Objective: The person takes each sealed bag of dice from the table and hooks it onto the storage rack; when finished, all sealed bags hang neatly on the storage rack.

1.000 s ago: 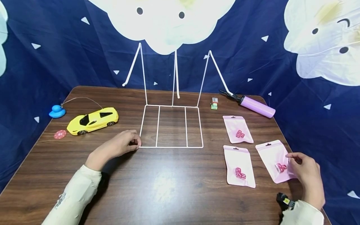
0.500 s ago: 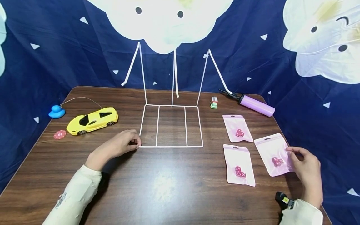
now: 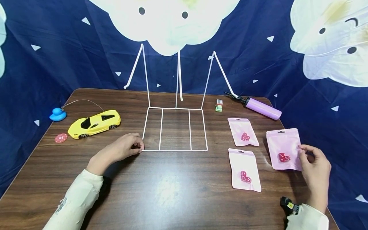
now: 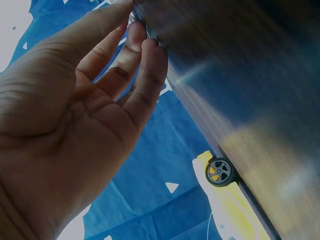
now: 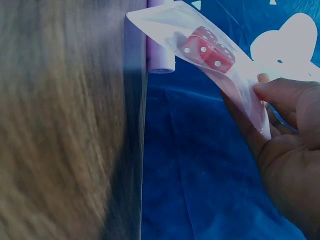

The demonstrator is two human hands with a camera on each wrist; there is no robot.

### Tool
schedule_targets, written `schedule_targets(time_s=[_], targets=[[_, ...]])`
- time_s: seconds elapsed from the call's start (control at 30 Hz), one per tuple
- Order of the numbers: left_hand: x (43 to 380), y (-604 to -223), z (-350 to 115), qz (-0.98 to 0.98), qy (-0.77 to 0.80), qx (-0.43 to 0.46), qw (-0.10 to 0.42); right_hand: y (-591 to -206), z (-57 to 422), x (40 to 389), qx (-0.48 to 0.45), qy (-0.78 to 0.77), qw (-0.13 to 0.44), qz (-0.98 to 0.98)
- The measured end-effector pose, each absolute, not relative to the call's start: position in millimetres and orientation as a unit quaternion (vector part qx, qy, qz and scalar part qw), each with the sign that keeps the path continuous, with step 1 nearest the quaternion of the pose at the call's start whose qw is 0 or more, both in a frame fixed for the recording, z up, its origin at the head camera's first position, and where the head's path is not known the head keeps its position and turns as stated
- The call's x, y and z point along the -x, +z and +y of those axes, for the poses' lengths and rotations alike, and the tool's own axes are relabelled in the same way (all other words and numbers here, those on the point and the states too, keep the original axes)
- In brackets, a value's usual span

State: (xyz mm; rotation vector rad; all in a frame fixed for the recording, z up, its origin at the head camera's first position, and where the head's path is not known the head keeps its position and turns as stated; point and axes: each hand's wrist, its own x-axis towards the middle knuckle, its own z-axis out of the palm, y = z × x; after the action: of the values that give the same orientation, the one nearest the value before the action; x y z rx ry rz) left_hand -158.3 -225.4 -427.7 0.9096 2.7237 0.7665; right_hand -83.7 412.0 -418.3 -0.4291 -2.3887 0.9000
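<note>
My right hand [image 3: 315, 166] pinches the right edge of a pink zip bag [image 3: 274, 140] between thumb and fingers. Red dice [image 5: 207, 49] show through its clear front, and in the right wrist view the bag is tilted up off the table. At the near left corner of a white wire rack [image 3: 174, 150], my left hand [image 3: 126, 147] pinches the frame with thumb and fingertips. The rack's base is split by two crossbars, and three bent arms rise from its back. Two similar bags lie flat to the right of it, the upper pink bag [image 3: 241, 125] and the lower pink bag [image 3: 244, 163].
To the left are a yellow toy car [image 3: 95, 124], a blue rubber duck [image 3: 58, 114] and a red poker chip [image 3: 61, 138]. A purple hand pump [image 3: 263, 108] lies at the back right, near a small green toy [image 3: 218, 107]. Blue cloth [image 3: 95, 64] hangs behind the table.
My right hand has moved away from me, raising the pink bag with it; the bag has turned more upright in the head view. My left hand has stayed at the rack's corner.
</note>
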Motion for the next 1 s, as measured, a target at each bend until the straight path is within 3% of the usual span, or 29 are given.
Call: schedule_targets(time_s=[0.53, 0.83, 1.0], targets=[[158, -428, -226, 0.913, 0.253, -0.308, 0.084, -415, 406, 86, 0.177, 0.392, 0.292, -0.854], [157, -427, -225, 0.913, 0.255, -0.309, 0.079, -411, 396, 89, 0.153, 0.603, 0.411, -0.666], [158, -426, -225, 0.913, 0.255, -0.308, 0.080, -407, 391, 91, 0.143, 0.623, 0.437, -0.633]])
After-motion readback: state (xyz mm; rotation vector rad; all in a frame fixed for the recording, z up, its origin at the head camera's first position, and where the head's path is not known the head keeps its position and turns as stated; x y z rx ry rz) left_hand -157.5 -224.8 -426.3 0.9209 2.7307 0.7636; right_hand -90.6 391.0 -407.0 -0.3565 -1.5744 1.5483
